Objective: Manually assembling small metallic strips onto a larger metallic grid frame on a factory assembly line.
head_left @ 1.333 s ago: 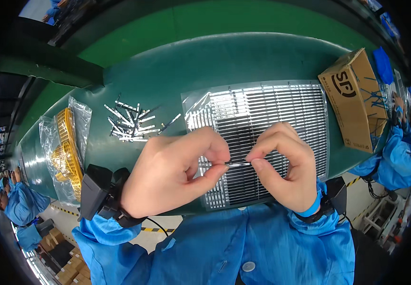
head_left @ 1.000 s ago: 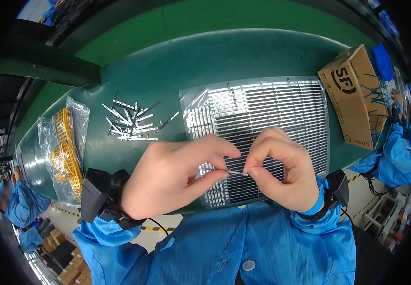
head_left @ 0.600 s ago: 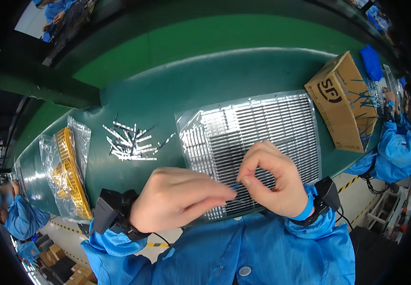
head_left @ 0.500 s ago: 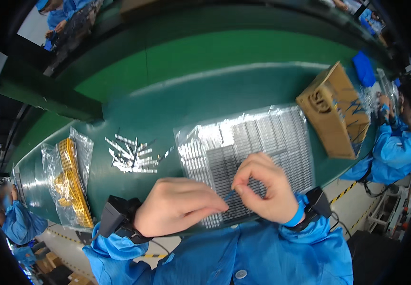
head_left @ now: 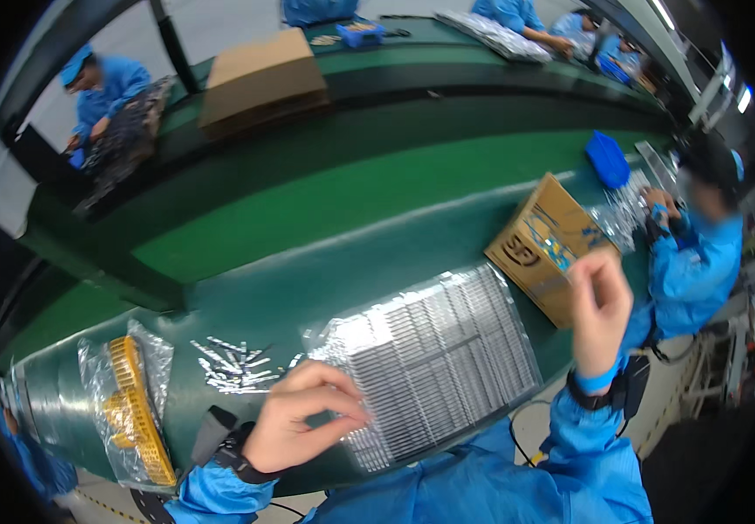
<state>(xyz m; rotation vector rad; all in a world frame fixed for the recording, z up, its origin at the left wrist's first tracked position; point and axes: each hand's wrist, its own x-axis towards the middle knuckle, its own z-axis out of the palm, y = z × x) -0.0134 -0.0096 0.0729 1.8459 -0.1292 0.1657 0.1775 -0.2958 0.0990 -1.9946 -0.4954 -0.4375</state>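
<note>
My left hand (head_left: 303, 419) is over the left edge of a plastic-covered sheet (head_left: 434, 349) of small silver strips in tight rows. Its thumb and fingertips come together in a pinch; anything between them is too small to make out. Raised at the right, my right hand (head_left: 603, 306) is in front of an open cardboard box (head_left: 530, 262), with thumb and fingers curled together. What it pinches, if anything, I cannot make out. Thin blue pieces (head_left: 561, 253) lie inside the box. Left of the sheet, loose silver strips (head_left: 233, 365) form a small pile.
A yellow plastic basket (head_left: 137, 410) in clear film lies at the left of the green table (head_left: 247, 301). A green post (head_left: 107, 253) rises behind it. To the right, a co-worker (head_left: 700, 244) sits near a blue tray (head_left: 607, 160). Another carton (head_left: 264, 79) stands beyond.
My hands have parted. The right one moved from above the sheet, where a small blue piece showed at its fingertips, out to the cardboard box. My view has tilted up and shifted.
</note>
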